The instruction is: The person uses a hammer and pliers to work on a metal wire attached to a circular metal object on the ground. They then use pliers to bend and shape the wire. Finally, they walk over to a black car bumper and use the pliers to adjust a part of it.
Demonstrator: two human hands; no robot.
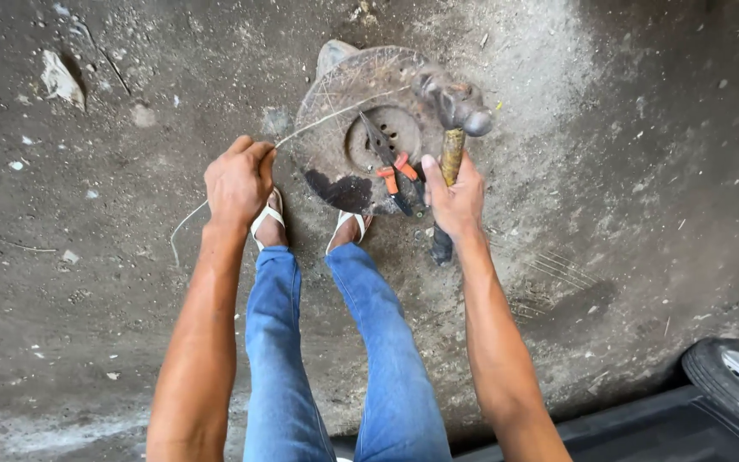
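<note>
As left hand grips thin pale wire, right hand holds rusty hammer

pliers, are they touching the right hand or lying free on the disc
Apart: the head view shows the pliers lying on the metal disc, beside the right hand, which grips the hammer.

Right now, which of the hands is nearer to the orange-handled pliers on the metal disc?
Right. The right hand, gripping the hammer, sits just beside the pliers. The left hand holds the wire off the disc's left edge, farther away.
</note>
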